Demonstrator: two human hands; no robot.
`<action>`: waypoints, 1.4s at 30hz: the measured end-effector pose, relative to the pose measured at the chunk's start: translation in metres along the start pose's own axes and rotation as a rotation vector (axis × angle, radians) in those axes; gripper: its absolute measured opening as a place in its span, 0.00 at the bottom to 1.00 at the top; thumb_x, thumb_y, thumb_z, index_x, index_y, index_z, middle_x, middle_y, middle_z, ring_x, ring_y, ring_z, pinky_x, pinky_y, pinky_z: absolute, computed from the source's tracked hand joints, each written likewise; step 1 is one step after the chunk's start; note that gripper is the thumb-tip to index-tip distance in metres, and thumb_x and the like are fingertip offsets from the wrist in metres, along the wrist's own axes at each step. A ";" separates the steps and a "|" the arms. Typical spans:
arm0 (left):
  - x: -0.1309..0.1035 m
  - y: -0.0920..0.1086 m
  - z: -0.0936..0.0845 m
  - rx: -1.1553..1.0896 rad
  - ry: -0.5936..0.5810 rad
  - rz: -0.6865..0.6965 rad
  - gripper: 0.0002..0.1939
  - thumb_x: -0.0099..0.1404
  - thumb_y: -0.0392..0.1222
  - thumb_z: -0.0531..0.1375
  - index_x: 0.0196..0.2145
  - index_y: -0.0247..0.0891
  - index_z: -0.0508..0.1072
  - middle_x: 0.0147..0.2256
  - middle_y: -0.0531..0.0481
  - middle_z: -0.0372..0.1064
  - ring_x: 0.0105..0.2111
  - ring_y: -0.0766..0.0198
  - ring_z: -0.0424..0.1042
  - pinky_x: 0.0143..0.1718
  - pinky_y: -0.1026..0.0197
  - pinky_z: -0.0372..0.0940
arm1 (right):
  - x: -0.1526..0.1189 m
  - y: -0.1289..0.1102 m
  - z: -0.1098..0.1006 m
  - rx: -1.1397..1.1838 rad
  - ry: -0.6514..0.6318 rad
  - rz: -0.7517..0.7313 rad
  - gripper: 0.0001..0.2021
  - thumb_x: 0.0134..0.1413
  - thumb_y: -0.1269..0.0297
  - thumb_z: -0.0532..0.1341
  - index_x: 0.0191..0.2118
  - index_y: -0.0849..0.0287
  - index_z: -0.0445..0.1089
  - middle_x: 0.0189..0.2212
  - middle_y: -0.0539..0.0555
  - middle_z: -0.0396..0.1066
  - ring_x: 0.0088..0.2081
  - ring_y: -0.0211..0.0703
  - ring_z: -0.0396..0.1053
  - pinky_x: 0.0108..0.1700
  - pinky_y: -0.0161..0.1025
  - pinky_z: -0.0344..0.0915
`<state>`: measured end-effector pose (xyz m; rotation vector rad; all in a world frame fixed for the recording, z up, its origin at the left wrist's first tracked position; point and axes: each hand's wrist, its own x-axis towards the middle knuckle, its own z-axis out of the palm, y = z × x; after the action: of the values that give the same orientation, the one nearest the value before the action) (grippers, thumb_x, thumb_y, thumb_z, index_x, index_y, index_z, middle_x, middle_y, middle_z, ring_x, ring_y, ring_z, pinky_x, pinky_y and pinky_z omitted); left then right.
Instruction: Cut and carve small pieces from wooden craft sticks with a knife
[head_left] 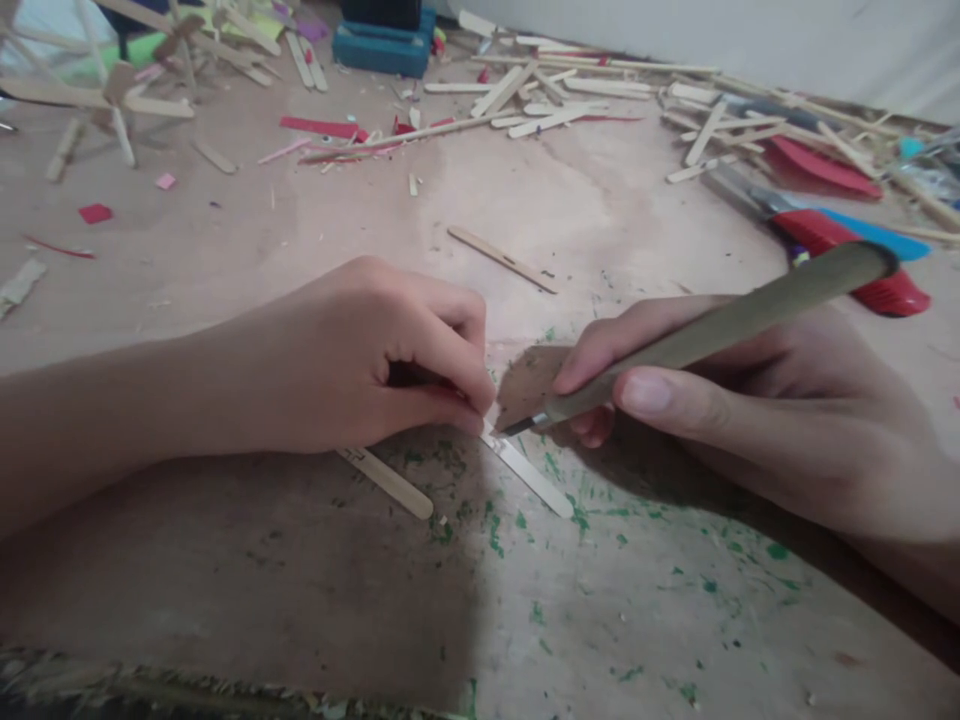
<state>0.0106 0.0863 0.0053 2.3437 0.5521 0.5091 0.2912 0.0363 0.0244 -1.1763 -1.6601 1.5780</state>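
Note:
My right hand [757,410] grips a wood carving tool [720,335] with a long, rounded wooden handle. Its small dark metal tip rests on or just above a pale craft stick [536,480] lying on the table. My left hand [397,360] is closed, with thumb and forefinger pinching the far end of that stick, which they hide. Near the tool's tip a small notch or mark shows on the wood. Partly beneath my left hand lies another craft stick [394,485] with dark lines marked on it. Beyond both hands rests a third craft stick [502,260] with a small slot.
Green paint specks mark the wooden table [600,620]. Red-handled pliers [847,250] lie at the right. Loose craft sticks [540,100] pile up along the back, near a teal block [384,45]. A stick structure [120,90] stands at the far left.

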 end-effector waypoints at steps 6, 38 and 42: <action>-0.001 0.002 0.001 0.011 -0.005 -0.015 0.09 0.74 0.31 0.70 0.38 0.43 0.88 0.38 0.58 0.79 0.34 0.71 0.74 0.38 0.65 0.63 | 0.000 -0.003 -0.003 -0.122 -0.021 -0.036 0.06 0.68 0.52 0.75 0.43 0.46 0.88 0.34 0.53 0.85 0.28 0.45 0.77 0.20 0.37 0.63; 0.001 0.002 0.001 -0.008 0.005 -0.020 0.11 0.75 0.32 0.68 0.35 0.41 0.87 0.37 0.59 0.78 0.35 0.72 0.74 0.39 0.67 0.63 | -0.001 0.001 0.004 -0.119 0.072 -0.082 0.02 0.65 0.56 0.78 0.40 0.44 0.89 0.31 0.51 0.83 0.26 0.40 0.73 0.24 0.36 0.66; 0.002 0.002 0.001 -0.010 0.002 -0.010 0.09 0.74 0.32 0.70 0.36 0.43 0.87 0.38 0.59 0.78 0.35 0.71 0.75 0.40 0.67 0.64 | 0.001 -0.002 0.006 -0.099 0.096 -0.104 0.02 0.61 0.58 0.80 0.39 0.43 0.90 0.32 0.51 0.85 0.28 0.41 0.76 0.25 0.35 0.70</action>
<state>0.0128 0.0855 0.0063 2.3306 0.5604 0.5082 0.2852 0.0342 0.0250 -1.1763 -1.7249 1.3684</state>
